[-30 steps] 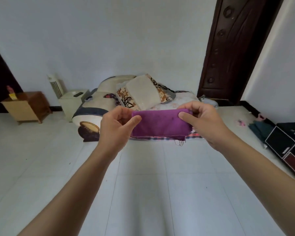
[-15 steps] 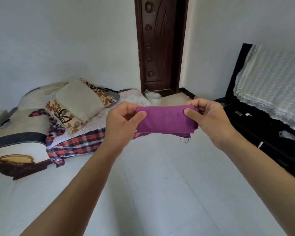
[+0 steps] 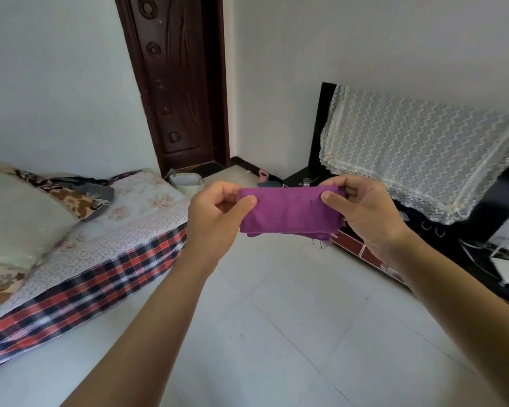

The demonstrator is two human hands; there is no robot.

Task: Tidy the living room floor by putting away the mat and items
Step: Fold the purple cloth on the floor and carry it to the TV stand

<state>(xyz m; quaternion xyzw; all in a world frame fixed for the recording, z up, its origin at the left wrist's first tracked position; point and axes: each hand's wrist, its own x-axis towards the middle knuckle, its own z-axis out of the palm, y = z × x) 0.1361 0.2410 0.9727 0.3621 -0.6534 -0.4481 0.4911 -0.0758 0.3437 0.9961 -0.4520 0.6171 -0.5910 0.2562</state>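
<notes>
At the far left a pale cream pillow (image 3: 18, 218) is lying on the low floor mattress with a floral sheet and a red-and-black checked cover (image 3: 124, 259), which I am taking to be the mat of the task. It is sitting on the white tiled floor (image 3: 276, 333), well apart from my hands and off to their left. Past its far end a dark carved wooden door (image 3: 177, 83) is standing in the corner, with a small pale bucket (image 3: 187, 185) just beside the mattress. In the middle I am holding a folded purple cloth (image 3: 288, 212) up in front of me, clear of the floor. My left hand (image 3: 215, 215) is pinching its left end, thumb across the front and fingers curled behind. My right hand (image 3: 370, 212) is pinching the right end the same way, so both hands are closed on the cloth. Its long axis is running level from one hand to the other, straight across my view, with a loose thread dangling under the lower right corner. Neither hand is nearer, since the cloth is spanning the gap between them. Beyond my right hand a white lace cover (image 3: 417, 154) is draping over something black and upright, above a low black cabinet (image 3: 476, 259). I am judging the cloth folded small enough to put away, and the cabinet is lying on my right hand's side, though I cannot tell where the cloth belongs.
</notes>
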